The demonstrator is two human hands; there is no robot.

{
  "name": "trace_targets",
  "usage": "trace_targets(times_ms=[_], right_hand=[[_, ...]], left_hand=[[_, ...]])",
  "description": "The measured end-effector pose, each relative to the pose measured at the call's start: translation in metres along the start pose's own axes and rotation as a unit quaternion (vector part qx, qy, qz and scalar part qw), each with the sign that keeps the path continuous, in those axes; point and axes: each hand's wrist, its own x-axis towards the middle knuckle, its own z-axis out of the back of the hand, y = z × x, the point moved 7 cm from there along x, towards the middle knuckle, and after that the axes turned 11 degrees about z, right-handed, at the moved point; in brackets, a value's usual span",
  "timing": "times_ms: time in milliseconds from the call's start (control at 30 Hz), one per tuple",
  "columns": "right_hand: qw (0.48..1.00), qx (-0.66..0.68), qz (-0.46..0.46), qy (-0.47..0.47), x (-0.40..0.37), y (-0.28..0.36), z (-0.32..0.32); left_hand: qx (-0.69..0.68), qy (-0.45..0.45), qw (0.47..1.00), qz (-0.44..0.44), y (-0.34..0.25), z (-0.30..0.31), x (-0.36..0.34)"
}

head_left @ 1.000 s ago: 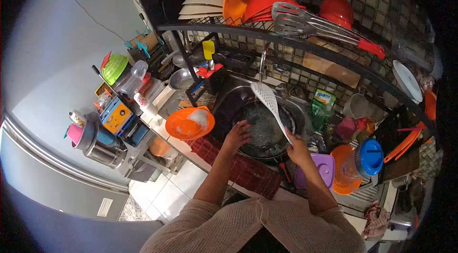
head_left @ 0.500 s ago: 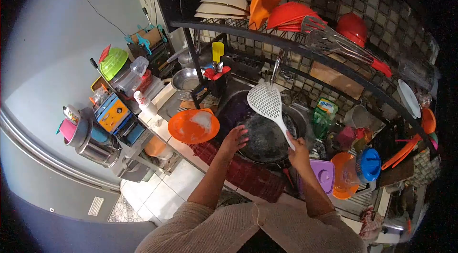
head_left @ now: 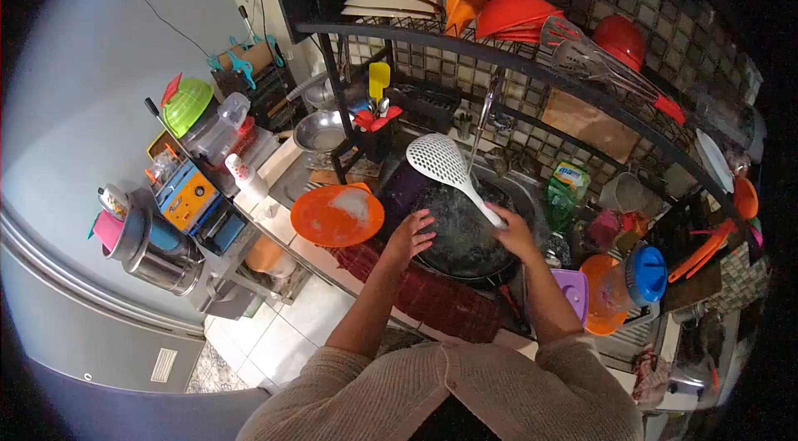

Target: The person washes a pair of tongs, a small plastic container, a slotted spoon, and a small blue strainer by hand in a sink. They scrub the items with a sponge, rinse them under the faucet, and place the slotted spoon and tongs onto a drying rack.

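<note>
A white slotted skimmer [head_left: 438,159] is held by its handle in my right hand [head_left: 513,235], its perforated head tilted up toward the left, below the faucet [head_left: 490,102]. My left hand [head_left: 408,238] holds nothing; its fingers are apart near the left rim of a dark pan [head_left: 462,233] in the sink. Water covers the pan's inside. Left of my left hand sits an orange plate [head_left: 337,216] with a patch of white foam on it.
A black dish rack [head_left: 465,41] arches over the sink with bowls and utensils. A green soap bottle [head_left: 565,192], purple lid [head_left: 569,293] and blue-lidded container [head_left: 644,275] stand at right. A dark red cloth [head_left: 440,305] lies along the front edge.
My right hand has moved a little left and up with the skimmer, whose head has shifted left. My left hand stays nearly in place. The camera view has shifted slightly.
</note>
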Motion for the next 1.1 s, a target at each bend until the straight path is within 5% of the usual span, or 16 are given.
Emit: trace_targets(times_ms=[333,533,667,767,900,1000,1100], right_hand=[[1.0,0.011,-0.026,-0.004,0.01,-0.009,0.008],[1.0,0.016,0.014,-0.015,-0.044,0.003,0.033],[0.999,-0.031,0.025,-0.025,-0.07,0.011,0.056],[0.996,-0.077,0.026,-0.024,-0.082,0.017,0.07],[0.992,-0.123,0.001,-0.033,-0.095,0.017,0.083],[0.99,-0.135,-0.015,-0.044,-0.098,0.012,0.085],[0.979,-0.195,0.025,-0.055,-0.09,0.031,0.085]], left_hand=[[-0.022,0.013,0.999,-0.04,-0.02,0.016,0.015],[-0.194,0.016,0.981,0.005,-0.04,-0.006,0.058],[-0.28,0.053,0.956,0.061,-0.053,-0.026,0.117],[-0.263,0.188,0.943,0.08,-0.059,-0.062,0.151],[-0.139,0.072,0.985,0.072,-0.044,-0.064,0.198],[0.216,-0.145,0.963,-0.076,-0.066,-0.046,0.189],[0.05,-0.101,0.992,-0.049,-0.058,-0.031,0.188]])
